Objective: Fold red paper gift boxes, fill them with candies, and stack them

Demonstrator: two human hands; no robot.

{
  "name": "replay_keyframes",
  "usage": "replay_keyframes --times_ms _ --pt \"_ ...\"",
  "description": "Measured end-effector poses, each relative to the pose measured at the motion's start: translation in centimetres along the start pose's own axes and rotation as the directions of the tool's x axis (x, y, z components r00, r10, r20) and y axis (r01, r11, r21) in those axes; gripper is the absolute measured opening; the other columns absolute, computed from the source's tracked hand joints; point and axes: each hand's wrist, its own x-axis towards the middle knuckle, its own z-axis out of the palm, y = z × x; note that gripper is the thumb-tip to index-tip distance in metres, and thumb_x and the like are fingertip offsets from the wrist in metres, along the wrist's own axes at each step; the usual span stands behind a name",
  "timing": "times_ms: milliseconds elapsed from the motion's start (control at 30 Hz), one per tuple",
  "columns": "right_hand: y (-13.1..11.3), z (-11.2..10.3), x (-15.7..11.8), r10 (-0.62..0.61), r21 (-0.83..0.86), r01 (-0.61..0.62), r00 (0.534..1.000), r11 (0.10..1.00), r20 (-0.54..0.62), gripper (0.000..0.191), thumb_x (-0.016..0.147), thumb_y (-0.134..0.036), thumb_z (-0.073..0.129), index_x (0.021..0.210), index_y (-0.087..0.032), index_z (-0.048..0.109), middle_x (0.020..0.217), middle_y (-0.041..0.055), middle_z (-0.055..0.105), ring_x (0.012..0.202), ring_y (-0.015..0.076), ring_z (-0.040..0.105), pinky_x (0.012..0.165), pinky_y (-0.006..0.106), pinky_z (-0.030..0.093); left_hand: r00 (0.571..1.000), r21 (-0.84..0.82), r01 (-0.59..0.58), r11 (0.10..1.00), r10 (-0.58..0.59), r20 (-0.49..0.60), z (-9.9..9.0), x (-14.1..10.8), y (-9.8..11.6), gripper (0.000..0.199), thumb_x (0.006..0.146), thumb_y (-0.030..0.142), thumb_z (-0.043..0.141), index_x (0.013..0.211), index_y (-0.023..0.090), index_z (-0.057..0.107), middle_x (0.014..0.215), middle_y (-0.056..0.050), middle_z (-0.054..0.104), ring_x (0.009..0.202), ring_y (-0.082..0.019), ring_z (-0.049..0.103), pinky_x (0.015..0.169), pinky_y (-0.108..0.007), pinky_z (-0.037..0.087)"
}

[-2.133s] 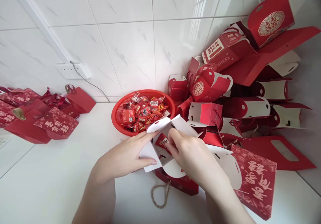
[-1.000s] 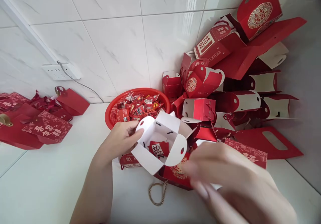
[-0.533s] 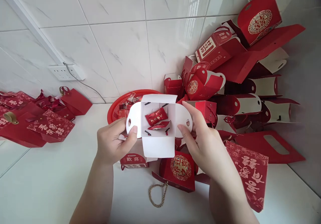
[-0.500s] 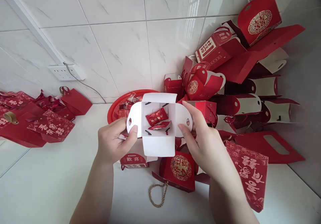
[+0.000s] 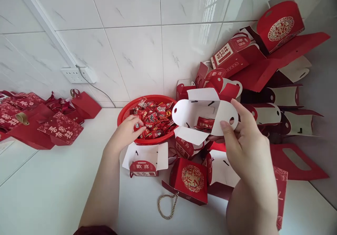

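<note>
My right hand (image 5: 243, 136) pinches the right flap of an open white-lined box (image 5: 193, 113), which tilts above the other boxes. Inside that box lie red wrapped candies (image 5: 205, 123). My left hand (image 5: 126, 131) is at the left side of a red oval basket (image 5: 119, 117), its fingers closed around a small red wrapped candy (image 5: 137, 126). Many more red candies (image 5: 155, 117) fill the basket. Just below the basket stands an open box with white flaps (image 5: 144, 168).
Red boxes (image 5: 193, 178) and cartons crowd the right side, some leaning on the tiled wall (image 5: 131, 59). Red gift bags (image 5: 61, 128) lie at the left. A gold rope handle (image 5: 167, 207) rests in front; a socket (image 5: 79, 75) is on the wall.
My left hand has let go of the box flap and moved to the basket. My right hand has shifted the box right and tilted it. More of the basket's candies now show.
</note>
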Motion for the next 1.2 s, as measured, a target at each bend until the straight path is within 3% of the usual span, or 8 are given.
replay_keyframes --times_ms 133,267,467,600,733,867,1033,1200 --pt "-1.0 0.0 -0.3 0.028 0.066 -0.031 0.998 0.997 0.047 0.050 0.098 -0.034 0.046 0.147 -0.023 0.041 0.052 -0.0060 0.041 0.040 0.0146 0.042 0.043 0.027 0.043 0.978 -0.074 -0.009 0.997 0.025 0.208 1.4 0.9 -1.5 0.041 0.080 0.046 0.064 0.112 0.021 0.061 0.117 -0.008 0.057 0.102 -0.027 0.061 0.082 -0.037 0.052" --pt "-1.6 -0.4 -0.8 0.064 0.237 -0.080 0.995 0.968 0.072 0.050 0.098 -0.037 0.049 0.147 -0.029 0.043 0.055 -0.0044 0.045 0.042 0.0156 0.051 0.044 0.027 0.049 0.985 -0.095 -0.056 0.994 0.070 0.155 1.5 0.9 -1.2 0.048 0.077 0.042 0.067 0.121 0.023 0.060 0.124 -0.009 0.055 0.111 -0.030 0.057 0.086 -0.039 0.051" --pt "-0.6 -0.3 -0.9 0.056 0.450 -0.265 0.903 0.853 0.425 0.048 0.098 -0.039 0.049 0.146 -0.033 0.043 0.069 -0.0003 0.066 0.051 0.0190 0.067 0.049 0.031 0.060 0.949 -0.150 -0.116 0.982 0.154 0.276 1.6 0.8 -1.2 0.023 0.085 0.027 0.051 0.096 0.021 0.070 0.141 -0.009 0.048 0.126 -0.031 0.049 0.092 -0.041 0.049" --pt "-0.4 0.3 -0.7 0.067 0.307 -0.290 0.817 0.907 0.573 0.046 0.100 -0.037 0.045 0.145 -0.030 0.043 0.063 -0.0016 0.067 0.052 0.0200 0.068 0.053 0.033 0.060 0.951 -0.112 -0.117 0.987 0.144 0.274 1.9 0.9 -1.1 0.022 0.085 0.030 0.050 0.092 0.021 0.070 0.113 -0.009 0.062 0.102 -0.026 0.060 0.084 -0.039 0.050" --pt "-0.9 0.7 -0.3 0.139 0.104 -0.248 0.790 0.963 0.597 0.046 0.101 -0.031 0.037 0.147 -0.029 0.040 0.055 -0.0041 0.064 0.051 0.0205 0.067 0.056 0.033 0.057 0.965 -0.083 -0.075 0.994 0.093 0.247 2.2 1.0 -0.8 0.020 0.086 0.036 0.052 0.081 0.020 0.063 0.094 -0.007 0.065 0.083 -0.023 0.062 0.073 -0.034 0.048" --pt "-1.5 0.4 -0.1 0.154 -0.048 -0.153 0.819 0.987 0.552 0.046 0.101 -0.036 0.037 0.146 -0.030 0.041 0.060 -0.0026 0.064 0.062 0.0240 0.068 0.061 0.035 0.053 0.974 -0.094 -0.036 0.995 0.056 0.221 2.6 1.0 -0.8 0.018 0.086 0.036 0.054 0.097 0.022 0.058 0.094 -0.005 0.068 0.078 -0.023 0.064 0.067 -0.032 0.048" --pt "-1.3 0.1 -0.2 0.172 -0.255 -0.042 0.841 0.966 0.513 0.049 0.098 -0.048 0.038 0.144 -0.032 0.043 0.061 -0.0009 0.064 0.067 0.0289 0.066 0.056 0.035 0.048 0.984 -0.099 0.004 0.995 0.013 0.175 3.5 1.2 -0.9 0.049 0.085 0.034 0.058 0.131 0.022 0.050 0.109 -0.009 0.069 0.095 -0.026 0.066 0.078 -0.033 0.050" --pt "-1.0 0.0 -0.3 0.177 -0.246 -0.054 0.839 0.968 0.514 0.047 0.098 -0.050 0.037 0.141 -0.032 0.045 0.056 -0.0027 0.061 0.060 0.0261 0.064 0.052 0.031 0.045 0.988 -0.003 0.012 1.000 -0.012 0.157 4.0 1.5 -0.6 0.026 0.086 0.038 0.056 0.102 0.022 0.070 0.088 -0.007 0.071 0.080 -0.025 0.066 0.069 -0.033 0.047"
